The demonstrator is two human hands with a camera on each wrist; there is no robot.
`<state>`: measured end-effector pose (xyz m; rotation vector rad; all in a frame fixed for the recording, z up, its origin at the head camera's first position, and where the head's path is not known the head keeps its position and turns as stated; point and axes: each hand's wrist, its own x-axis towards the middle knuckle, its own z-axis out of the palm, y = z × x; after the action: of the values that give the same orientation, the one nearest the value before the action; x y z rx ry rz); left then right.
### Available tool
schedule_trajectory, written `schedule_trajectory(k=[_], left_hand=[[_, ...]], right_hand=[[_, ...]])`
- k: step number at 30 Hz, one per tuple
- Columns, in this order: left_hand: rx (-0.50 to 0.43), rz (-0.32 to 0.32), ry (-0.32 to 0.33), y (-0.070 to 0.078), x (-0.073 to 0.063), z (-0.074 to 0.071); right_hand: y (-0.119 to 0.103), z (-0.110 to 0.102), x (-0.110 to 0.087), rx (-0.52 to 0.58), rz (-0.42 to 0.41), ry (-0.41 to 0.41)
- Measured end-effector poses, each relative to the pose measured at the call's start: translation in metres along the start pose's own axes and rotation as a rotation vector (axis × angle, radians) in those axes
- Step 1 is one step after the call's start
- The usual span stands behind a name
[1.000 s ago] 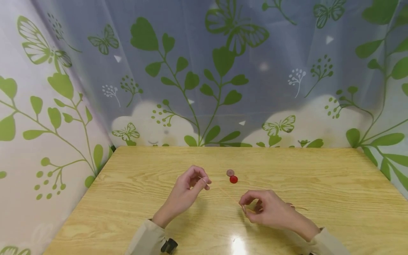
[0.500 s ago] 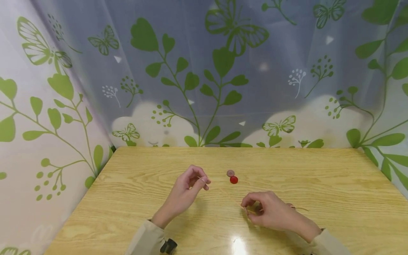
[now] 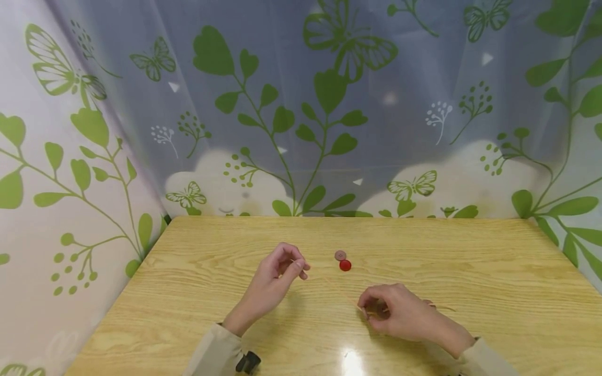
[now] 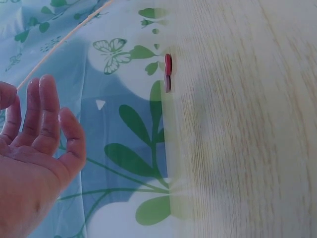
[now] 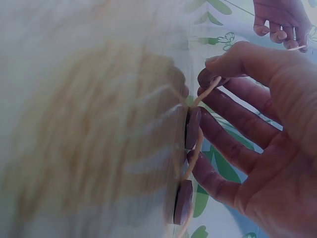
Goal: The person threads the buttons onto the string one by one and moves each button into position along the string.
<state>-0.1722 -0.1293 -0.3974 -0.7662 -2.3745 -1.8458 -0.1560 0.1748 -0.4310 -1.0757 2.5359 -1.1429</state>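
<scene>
My left hand [image 3: 275, 279] pinches one end of a thin pale orange string [image 4: 64, 40] between thumb and index finger, the other fingers loosely bent. The string runs taut toward my right hand [image 3: 400, 312]. There, thumb and index finger pinch a brown button [image 5: 204, 77] that the string passes through. Lower on the string, a second brown button [image 5: 193, 128] sits close to the right fingers, and a third brown button [image 5: 183, 202] is farther down by the tabletop. The string's tail [image 3: 444, 307] shows past the right wrist in the head view.
A loose brown button [image 3: 340, 255] and a red button [image 3: 345, 265] lie touching on the wooden table [image 3: 226, 235], beyond the hands. A curtain [image 3: 263, 172] printed with leaves and butterflies hangs behind the table's back edge.
My right hand has drifted slightly right and toward me, holding the button. The left hand has stayed almost in place, and the two loose buttons have not moved.
</scene>
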Motion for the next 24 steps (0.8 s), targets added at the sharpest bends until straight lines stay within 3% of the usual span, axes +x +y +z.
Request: schedule_trajectory(k=[6,13,24], left_hand=[[0.019,-0.013,-0.015,0.0021,-0.0010,0.0008],[0.047,-0.049,-0.046,0.0029,-0.0021,0.0009],[0.083,-0.067,-0.095,0.0031,-0.0013,0.0043]], right_hand=[[0.0001,0.0011,0.0008,-0.020,-0.013,-0.006],[-0.0003,0.0027,0.0030,-0.135,-0.060,0.012],[-0.0043,0.0019,0.0062,-0.204,-0.038,-0.006]])
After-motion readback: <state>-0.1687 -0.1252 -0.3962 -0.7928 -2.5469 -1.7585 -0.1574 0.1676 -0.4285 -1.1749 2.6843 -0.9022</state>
